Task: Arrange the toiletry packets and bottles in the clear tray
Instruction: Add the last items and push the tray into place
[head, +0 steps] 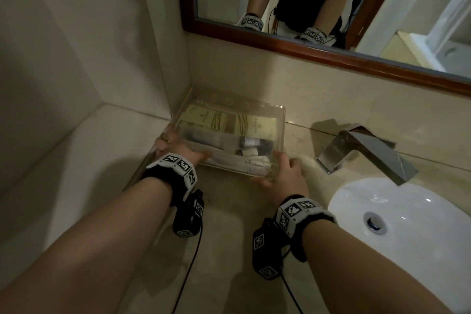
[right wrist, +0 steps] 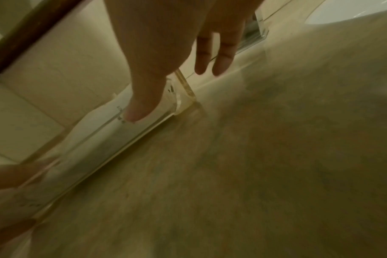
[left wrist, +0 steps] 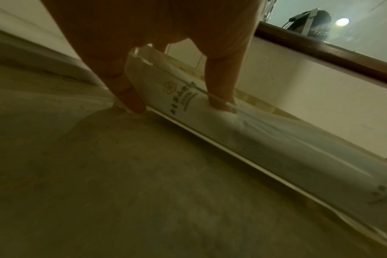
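Observation:
The clear tray (head: pixel 283 130) sits on the counter in the corner under the mirror. Inside lie yellow-green packets (head: pixel 211 120) at the back, dark bottles (head: pixel 252 144) in the middle and white packets (head: pixel 254 162) along the front wall. My left hand (head: pixel 186 146) holds the tray's near left corner, thumb on the front wall and fingers down the left side. My right hand (head: pixel 277 171) holds the near right corner the same way. The left wrist view shows my left hand (left wrist: pixel 181 106) with its thumb over a white packet (left wrist: pixel 254 136). My right hand (right wrist: pixel 172 92) lays its thumb on the tray (right wrist: pixel 183 101).
A chrome faucet (head: pixel 362 153) and a white basin (head: pixel 407 224) lie to the tray's right. The wood-framed mirror (head: pixel 305 51) hangs above it. Tiled walls close the corner behind and to the left. Beige counter (head: pixel 229 237) stretches in front of the tray.

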### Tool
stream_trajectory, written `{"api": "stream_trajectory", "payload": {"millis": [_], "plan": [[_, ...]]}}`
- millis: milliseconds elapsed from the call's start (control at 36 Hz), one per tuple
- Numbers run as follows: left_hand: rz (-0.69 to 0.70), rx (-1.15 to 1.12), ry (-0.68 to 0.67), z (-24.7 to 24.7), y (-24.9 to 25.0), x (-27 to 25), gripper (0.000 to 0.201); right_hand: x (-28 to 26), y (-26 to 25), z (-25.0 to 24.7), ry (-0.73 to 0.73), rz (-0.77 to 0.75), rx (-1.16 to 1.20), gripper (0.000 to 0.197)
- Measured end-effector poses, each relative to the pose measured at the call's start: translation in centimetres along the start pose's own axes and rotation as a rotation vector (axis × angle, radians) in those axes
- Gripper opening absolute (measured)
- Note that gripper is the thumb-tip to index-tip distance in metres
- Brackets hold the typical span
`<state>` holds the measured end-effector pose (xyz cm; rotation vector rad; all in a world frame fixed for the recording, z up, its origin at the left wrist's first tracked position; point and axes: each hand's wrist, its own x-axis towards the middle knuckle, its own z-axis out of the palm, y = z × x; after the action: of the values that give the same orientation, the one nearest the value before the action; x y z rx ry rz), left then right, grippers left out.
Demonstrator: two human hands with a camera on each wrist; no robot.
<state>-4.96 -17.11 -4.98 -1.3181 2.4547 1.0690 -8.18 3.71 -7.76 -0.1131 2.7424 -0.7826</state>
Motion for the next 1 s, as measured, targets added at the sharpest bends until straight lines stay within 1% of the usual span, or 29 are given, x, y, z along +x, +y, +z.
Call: {"api": "stream_trajectory", "payload": {"millis": [139, 250, 389, 472, 556, 611, 722, 833, 917, 944, 1000], "plan": [[-0.041, -0.026, 0.015, 0.2, 0.7, -0.2, 0.125, 0.8, -0.6, 0.1, 0.022, 0.003, 0.082, 0.07], [-0.05, -0.03, 0.013, 0.3, 0.5, 0.0, 0.126, 1.4, -1.0, 0.6, 0.024, 0.077, 0.164, 0.063], [-0.071, -0.019, -0.002, 0.3, 0.9, -0.1, 0.121, 2.2, -1.6, 1.0, 0.085, 0.135, 0.274, 0.056], [-0.074, -0.021, 0.013, 0.5, 1.0, -0.2, 0.118, 2.4, -1.6, 1.0, 0.083, 0.138, 0.294, 0.057], [-0.069, -0.025, 0.008, 0.6, 0.9, -0.1, 0.118, 2.1, -1.2, 1.0, 0.084, 0.118, 0.265, 0.058], [-0.05, -0.021, 0.002, 0.4, 0.7, 0.1, 0.117, 1.9, -0.9, 0.8, 0.05, 0.095, 0.257, 0.061], [-0.007, 0.02, -0.035, 0.1, -0.3, 1.1, 0.122, 1.5, -0.1, -0.4, -0.088, 0.031, 0.2, 0.072], [0.077, 0.095, -0.07, -0.6, -1.5, 1.9, 0.134, 1.1, 0.4, -0.9, -0.189, -0.029, 0.103, 0.093], [0.196, 0.18, -0.084, -0.4, -2.3, 2.3, 0.145, 1.1, 0.4, -0.9, -0.14, -0.059, 0.035, 0.099], [0.228, 0.198, -0.069, -0.3, -2.4, 2.4, 0.146, 1.2, 0.3, -1.0, -0.124, -0.057, 0.03, 0.101], [0.258, 0.205, -0.041, -0.4, -2.6, 2.3, 0.14, 1.3, 0.3, -1.0, -0.122, -0.046, 0.028, 0.105]]}}
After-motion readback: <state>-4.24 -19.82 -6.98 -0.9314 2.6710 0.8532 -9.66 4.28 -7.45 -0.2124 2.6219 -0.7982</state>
